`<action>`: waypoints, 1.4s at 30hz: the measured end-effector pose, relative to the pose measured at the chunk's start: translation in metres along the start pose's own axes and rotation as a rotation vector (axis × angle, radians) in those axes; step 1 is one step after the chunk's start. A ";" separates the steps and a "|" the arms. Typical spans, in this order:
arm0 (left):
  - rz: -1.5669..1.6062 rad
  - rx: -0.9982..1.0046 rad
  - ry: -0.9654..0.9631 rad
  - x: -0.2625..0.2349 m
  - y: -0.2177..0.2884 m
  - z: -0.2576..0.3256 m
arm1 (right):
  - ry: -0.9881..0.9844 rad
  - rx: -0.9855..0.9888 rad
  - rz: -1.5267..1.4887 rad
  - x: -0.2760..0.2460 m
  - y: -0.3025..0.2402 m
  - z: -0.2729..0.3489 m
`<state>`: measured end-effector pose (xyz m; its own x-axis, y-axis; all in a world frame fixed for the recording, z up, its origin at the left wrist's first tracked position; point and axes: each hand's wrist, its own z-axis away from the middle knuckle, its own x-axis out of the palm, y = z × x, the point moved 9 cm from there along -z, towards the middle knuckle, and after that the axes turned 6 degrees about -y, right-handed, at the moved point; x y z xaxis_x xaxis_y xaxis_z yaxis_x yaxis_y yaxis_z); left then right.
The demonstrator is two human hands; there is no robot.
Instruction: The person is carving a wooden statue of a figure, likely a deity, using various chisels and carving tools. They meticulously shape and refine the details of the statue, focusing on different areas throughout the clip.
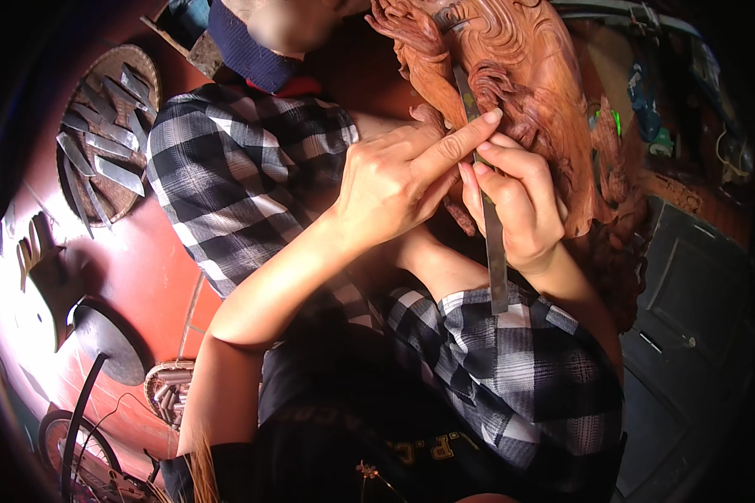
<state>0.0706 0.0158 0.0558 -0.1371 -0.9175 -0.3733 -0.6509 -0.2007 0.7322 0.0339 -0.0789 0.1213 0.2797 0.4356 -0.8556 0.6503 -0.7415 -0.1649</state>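
Your right hand [518, 205] grips a long flat steel chisel [491, 226]; your left hand [398, 180] curls beside it, forefinger pressing the blade against the reddish wooden carving [528, 75] at one o'clock.

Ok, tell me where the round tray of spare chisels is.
In the head view, the round woven tray of metal chisels lies on the red floor at the upper left, beside the checked sleeve, well away from both hands.
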 end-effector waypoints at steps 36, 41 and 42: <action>0.115 -0.180 -0.195 0.019 0.002 0.010 | -0.077 0.022 -0.172 -0.013 0.014 -0.001; 0.160 -0.189 -0.206 0.023 0.004 0.009 | -0.147 0.060 -0.196 -0.017 0.017 -0.009; 0.177 -0.198 -0.222 0.024 0.006 0.009 | -0.194 0.080 -0.201 -0.021 0.015 -0.010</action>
<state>0.0570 -0.0039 0.0460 -0.4080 -0.8514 -0.3297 -0.4483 -0.1277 0.8847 0.0447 -0.0941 0.1421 0.0055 0.4784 -0.8781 0.6191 -0.6912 -0.3727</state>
